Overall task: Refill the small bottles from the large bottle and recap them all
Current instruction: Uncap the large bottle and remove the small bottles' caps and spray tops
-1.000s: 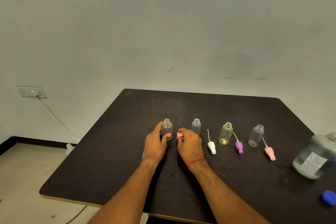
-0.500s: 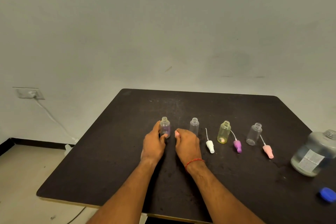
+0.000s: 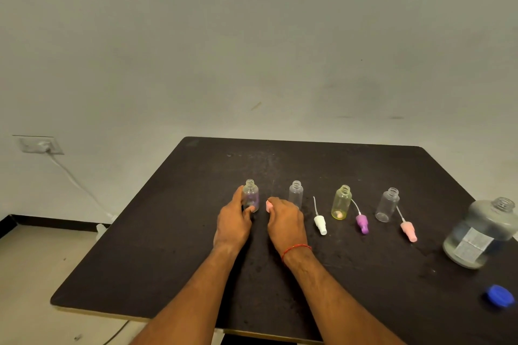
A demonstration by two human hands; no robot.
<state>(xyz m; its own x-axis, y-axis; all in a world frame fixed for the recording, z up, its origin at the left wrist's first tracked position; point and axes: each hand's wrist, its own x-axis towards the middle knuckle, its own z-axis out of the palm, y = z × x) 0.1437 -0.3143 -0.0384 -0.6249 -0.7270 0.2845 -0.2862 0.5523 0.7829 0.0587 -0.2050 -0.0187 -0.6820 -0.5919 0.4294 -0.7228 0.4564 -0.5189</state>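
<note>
Since all four small bottles stand uncapped and look empty, task is at an early stage by my read: caps off, no pouring visible, refilling and recapping all left. Nearest, at the right edge, blue cap lies on the dark table, off the large bottle, which sits open-necked just beyond it, partly full of clear liquid, white label facing the camera. Left hand is curled loosely round the leftmost small bottle, thumb and fingers touching its sides, bottle upright on the table. Right hand lies knuckles up just beside it, fingertips pinching a pink spray cap down at table level; how tight the pinch is, cannot tell. Further right in the row: second clear bottle just behind the right hand, white spray cap lying with its dip tube pointing away, yellow bottle, purple spray cap, fourth clear bottle, second pink spray cap. Each cap lies near its bottle, apart. Nothing blocks the path to the large bottle, though it is well apart from both hands. Far back: bare wall, socket with cable at left.
</note>
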